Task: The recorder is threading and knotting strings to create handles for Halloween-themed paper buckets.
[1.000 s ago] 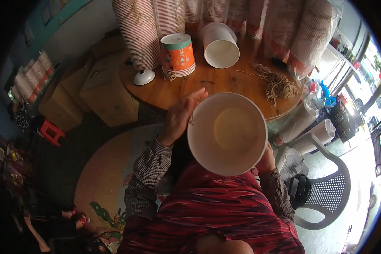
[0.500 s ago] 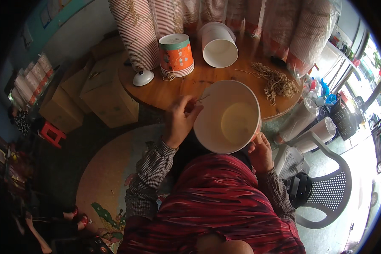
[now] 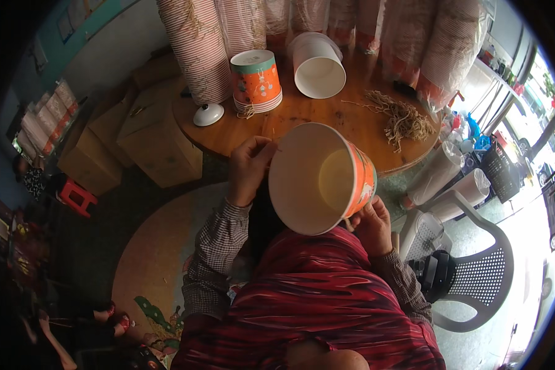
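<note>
A paper bucket [image 3: 311, 194], held above the lap, opens leftward and up toward the wearer, its long axis slanting right to the base; smooth white walls meet a yellowish bottom. The right hand [image 3: 372, 226] grasps its orange outside; the left hand's [image 3: 251, 169] fingers pinch together at the rim, their hold too small to tell. A tangled string bundle [image 3: 407, 123] lies on the wooden desk [image 3: 302, 116].
</note>
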The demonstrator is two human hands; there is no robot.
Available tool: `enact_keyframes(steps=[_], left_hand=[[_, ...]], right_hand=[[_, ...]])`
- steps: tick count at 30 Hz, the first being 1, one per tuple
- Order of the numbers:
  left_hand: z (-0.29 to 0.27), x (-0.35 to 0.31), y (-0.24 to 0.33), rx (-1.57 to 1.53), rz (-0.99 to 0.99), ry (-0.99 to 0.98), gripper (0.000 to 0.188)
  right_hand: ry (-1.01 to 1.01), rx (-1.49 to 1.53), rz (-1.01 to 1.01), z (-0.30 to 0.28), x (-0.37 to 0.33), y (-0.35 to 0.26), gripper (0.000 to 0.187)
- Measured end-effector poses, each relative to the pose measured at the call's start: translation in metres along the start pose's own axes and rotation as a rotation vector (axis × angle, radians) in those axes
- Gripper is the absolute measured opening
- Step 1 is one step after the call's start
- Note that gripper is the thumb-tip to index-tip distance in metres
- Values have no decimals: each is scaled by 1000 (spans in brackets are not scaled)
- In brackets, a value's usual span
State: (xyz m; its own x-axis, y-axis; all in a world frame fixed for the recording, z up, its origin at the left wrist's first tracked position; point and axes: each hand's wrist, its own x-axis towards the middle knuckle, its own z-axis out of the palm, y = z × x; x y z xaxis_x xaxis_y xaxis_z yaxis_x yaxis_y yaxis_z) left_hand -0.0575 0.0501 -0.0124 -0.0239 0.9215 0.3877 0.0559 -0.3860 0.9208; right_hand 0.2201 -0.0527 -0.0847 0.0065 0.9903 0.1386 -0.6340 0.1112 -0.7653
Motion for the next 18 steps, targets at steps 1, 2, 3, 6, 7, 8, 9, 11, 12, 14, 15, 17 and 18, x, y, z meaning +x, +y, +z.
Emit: enact_keyframes(steps=[1,2,3,6,7,8,9,11,12,14,15,17,18], left_hand=[[-3,2,2,-299,-294,-93,19],[-3,2,5,-300,-294,-93,19],[-3,2,7,-570,-435,-256,21],[-1,-1,10,-828,-574,-428,26],[1,-3,10,-814,-576,-437,29],[5,-5,15,-828,-525,-417,29],[7,-5,13,-831,-523,-412,29],[10,-2,10,-961,-509,-438,33],[10,-1,10,-963,-509,-440,33],[8,-1,11,-980,-398,-592,28],[7,-3,10,-980,-397,-590,28],[5,-7,10,-762,-394,-447,19],[6,-7,12,-765,-392,-448,19]], right_hand=[[-50,72,41,-4,2,1,7],[-102,143,83,-5,4,2,8],[102,104,186,-2,4,2,6],[153,385,347,-34,8,20,9],[131,349,366,-44,10,23,23],[128,345,370,-41,9,21,23],[132,351,379,-36,7,18,29],[134,357,389,-38,5,17,35],[47,414,400,-48,5,20,38],[-41,470,412,-60,7,26,42],[-97,490,400,-63,9,28,43],[-154,510,389,-68,9,33,44],[-100,455,410,-70,9,33,45]])
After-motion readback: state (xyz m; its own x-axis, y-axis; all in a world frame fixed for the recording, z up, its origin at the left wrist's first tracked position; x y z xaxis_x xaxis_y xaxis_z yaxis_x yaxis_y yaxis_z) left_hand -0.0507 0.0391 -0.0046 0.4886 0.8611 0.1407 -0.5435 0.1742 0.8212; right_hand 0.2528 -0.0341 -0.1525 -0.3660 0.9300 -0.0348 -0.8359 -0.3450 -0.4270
